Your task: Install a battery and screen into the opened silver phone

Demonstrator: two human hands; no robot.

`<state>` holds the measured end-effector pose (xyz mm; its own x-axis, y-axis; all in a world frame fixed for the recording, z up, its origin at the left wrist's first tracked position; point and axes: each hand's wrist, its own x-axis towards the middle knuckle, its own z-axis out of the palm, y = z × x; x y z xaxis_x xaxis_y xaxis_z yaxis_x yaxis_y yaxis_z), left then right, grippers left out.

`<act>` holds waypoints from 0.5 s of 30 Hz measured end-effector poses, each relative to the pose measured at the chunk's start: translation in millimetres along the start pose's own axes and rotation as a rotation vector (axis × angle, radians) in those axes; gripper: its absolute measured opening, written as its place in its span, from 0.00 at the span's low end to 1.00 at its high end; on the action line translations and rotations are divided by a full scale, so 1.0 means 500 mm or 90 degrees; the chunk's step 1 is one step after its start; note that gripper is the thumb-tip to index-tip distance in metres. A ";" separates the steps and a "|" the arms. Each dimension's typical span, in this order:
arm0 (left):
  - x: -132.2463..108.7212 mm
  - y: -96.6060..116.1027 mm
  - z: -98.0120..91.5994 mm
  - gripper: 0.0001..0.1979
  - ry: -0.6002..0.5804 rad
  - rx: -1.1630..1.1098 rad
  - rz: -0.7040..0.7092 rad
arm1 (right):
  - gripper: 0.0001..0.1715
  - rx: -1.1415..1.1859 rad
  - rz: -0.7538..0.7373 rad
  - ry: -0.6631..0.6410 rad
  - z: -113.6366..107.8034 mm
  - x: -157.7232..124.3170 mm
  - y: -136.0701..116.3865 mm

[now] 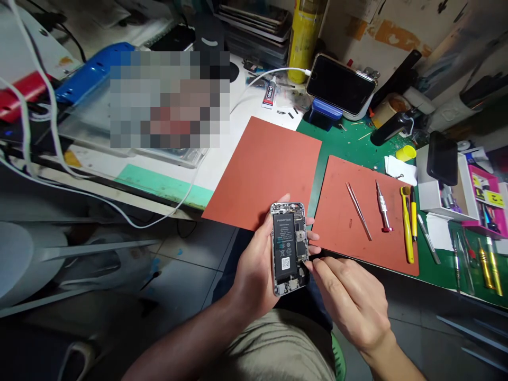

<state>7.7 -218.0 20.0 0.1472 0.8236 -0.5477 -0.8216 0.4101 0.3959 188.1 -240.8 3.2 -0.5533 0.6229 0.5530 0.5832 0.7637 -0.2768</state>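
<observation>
An opened smartphone (292, 248) lies face up in my left hand (257, 259), its black battery (283, 243) and circuit board exposed. My left fingers wrap behind it and their tips show along its right edge. The fingers of my right hand (345, 296) are pinched together at the phone's lower right edge, beside the board. Whatever sits between those fingertips is hidden or too small to name. On the orange mat to the right lie tweezers (359, 211), a small screwdriver (382, 206) and a yellow-handled brush (407, 225).
A second orange mat (273, 164) lies beyond the phone. A phone on a stand (341, 84), a glue tube (269, 93) and a yellow canister (307, 39) stand or lie at the back. Boxes (448, 185) and more tools are at right. A white cable (151, 225) hangs over the table's left edge.
</observation>
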 end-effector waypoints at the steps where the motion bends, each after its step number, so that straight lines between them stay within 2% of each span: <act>1: -0.001 -0.001 0.000 0.30 -0.001 -0.003 0.000 | 0.14 -0.011 -0.022 -0.012 -0.003 0.003 0.004; 6: -0.002 -0.006 0.000 0.29 -0.009 -0.005 0.019 | 0.13 -0.054 -0.090 -0.068 -0.018 0.028 0.010; 15: 0.001 -0.017 -0.004 0.27 -0.027 0.024 0.032 | 0.19 -0.132 -0.202 -0.135 -0.032 0.054 0.021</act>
<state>13.6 -222.1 14.7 0.1299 0.8590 -0.4953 -0.8076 0.3814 0.4497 188.6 -218.7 27.8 -0.8222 0.3997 0.4052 0.4590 0.8866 0.0567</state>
